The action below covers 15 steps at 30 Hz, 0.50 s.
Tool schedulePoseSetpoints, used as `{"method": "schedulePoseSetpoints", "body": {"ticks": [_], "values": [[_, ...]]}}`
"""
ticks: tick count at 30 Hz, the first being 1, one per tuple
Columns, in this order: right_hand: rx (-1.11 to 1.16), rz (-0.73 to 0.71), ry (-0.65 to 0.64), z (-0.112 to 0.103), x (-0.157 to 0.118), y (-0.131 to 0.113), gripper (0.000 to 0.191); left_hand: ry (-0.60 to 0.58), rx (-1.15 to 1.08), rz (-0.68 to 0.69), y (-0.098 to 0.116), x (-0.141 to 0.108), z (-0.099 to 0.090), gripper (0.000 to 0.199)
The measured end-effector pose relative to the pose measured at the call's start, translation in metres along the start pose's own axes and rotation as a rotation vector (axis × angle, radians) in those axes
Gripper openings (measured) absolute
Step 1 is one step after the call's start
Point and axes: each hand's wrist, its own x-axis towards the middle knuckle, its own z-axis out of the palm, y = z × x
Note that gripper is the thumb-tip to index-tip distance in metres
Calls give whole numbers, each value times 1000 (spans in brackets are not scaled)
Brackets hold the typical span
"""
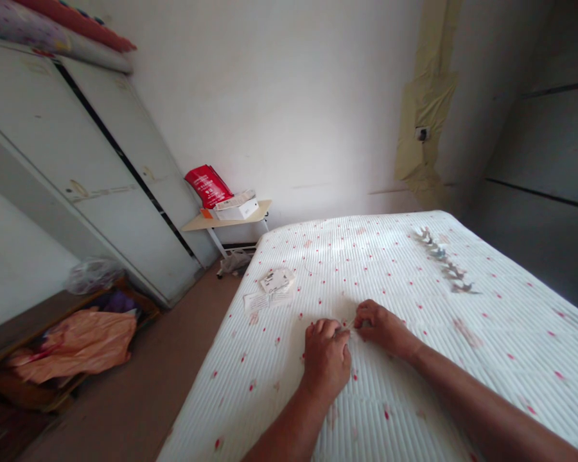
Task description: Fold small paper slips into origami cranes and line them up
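Note:
Over the middle of the bed my left hand (327, 351) and my right hand (381, 327) are close together, fingers bent and closed. Between their fingertips shows a thin, pale piece of folded paper (349, 324), mostly covered by the fingers. Both hands appear to pinch it, one from each side. To the far right of my hands stands a row of several small folded paper cranes (444, 258). Flat paper pieces with print (277, 281) lie on the left part of the bed.
A white quilted bed cover (366, 410) with red dots spreads beneath everything. Behind the bed's left corner, a small table (197, 222) carries a red bag (208, 185) and a white box (241, 208). A grey cabinet (110, 160) and a low shelf with an orange bag (81, 343) stand left.

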Motion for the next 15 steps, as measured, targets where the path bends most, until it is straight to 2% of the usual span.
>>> {"method": "schedulePoseSetpoints", "body": {"ticks": [8,15], "values": [[-16,27,53,13,-1,0,14,-4,-21,5,-1,-1,0,27],[-73,28,16,15,-4,-2,18,-5,-28,-23,-2,-1,2,26]]}}
